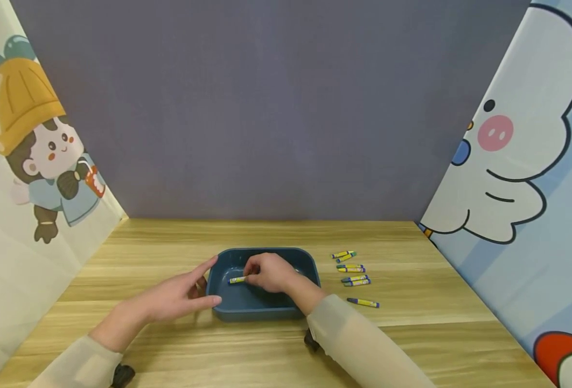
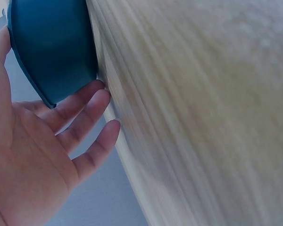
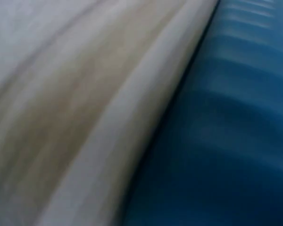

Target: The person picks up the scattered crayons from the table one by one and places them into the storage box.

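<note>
A dark blue rectangular tray [image 1: 266, 314] stands on the wooden table. Inside it, my right hand [image 1: 272, 273] pinches a crayon [image 1: 236, 279] in a yellow wrapper, low over the tray's floor; its far end is hidden by the fingers. At the tray's left end is my left hand [image 1: 176, 296], thumb and index finger spread along the rim. In the left wrist view the left hand's fingers [image 2: 85, 120] are loosely bent beside the tray's outer wall [image 2: 56, 47]. The right wrist view shows only the tray's side [image 3: 226, 141] and blurred table, no hand.
Right of the tray lie several crayons, mostly in pairs: a rear pair [image 1: 345, 255], another pair [image 1: 351, 268], a third pair [image 1: 356, 280] and a single dark-tipped crayon [image 1: 363, 303] nearest me. A grey panel [image 1: 276, 108] rises behind the wooden table [image 1: 402, 334], with printed cloth at both sides.
</note>
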Demonstrator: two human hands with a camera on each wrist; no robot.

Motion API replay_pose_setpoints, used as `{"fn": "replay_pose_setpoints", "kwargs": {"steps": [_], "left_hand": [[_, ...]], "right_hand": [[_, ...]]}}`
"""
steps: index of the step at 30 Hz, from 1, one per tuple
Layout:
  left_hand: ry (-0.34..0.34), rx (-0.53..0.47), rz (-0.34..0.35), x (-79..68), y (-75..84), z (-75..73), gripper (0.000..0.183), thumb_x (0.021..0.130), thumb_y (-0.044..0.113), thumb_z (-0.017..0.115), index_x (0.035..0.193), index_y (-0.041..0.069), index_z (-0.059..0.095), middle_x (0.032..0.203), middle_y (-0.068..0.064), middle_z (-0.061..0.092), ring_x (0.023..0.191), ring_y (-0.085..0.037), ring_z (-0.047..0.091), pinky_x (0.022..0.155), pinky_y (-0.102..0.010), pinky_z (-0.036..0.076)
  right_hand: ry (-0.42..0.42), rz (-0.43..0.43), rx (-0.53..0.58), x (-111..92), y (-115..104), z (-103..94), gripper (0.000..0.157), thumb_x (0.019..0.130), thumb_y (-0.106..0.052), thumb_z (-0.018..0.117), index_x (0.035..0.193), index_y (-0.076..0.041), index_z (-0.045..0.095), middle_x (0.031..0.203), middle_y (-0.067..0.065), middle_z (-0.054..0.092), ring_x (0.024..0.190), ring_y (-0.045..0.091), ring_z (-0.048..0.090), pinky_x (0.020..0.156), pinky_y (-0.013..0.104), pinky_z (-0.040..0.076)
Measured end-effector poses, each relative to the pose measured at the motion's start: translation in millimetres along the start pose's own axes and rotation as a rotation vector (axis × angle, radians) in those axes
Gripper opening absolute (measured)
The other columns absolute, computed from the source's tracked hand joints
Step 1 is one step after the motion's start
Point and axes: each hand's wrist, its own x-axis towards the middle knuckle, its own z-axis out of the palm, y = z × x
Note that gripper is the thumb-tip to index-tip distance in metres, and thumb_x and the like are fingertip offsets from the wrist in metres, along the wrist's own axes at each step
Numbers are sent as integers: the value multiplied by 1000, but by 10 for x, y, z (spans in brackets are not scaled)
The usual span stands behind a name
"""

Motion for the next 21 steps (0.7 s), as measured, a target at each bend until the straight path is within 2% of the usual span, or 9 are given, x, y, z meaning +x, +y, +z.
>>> {"fn": "replay_pose_setpoints", "kwargs": {"steps": [5,14,21], "left_hand": [[-12,-13,-3,-3,14,-10,94,95,61,61,165,23,11,103,6,61,80,-9,59,71,-26,46],[-16,-10,-19,-6,23,-8,94,95,62,61,165,24,11,101,6,60,78,-9,57,70,-26,44],[-8,-4,-4,-6,8,2,94,95,62,61,165,22,12,101,6,60,79,-8,58,70,-25,45]], "right_hand": [[24,-5,-31,15,19,33,4,94,-26,75,98,-25,75,87,-14,69,77,1,59,76,25,50],[26,12,-138,30,18,56,11,94,-33,75,104,-31,78,98,-15,73,87,3,64,80,27,53],[37,-17,-196,5,6,46,11,95,-34,73,105,-32,79,105,-12,72,95,7,64,84,29,52]]}}
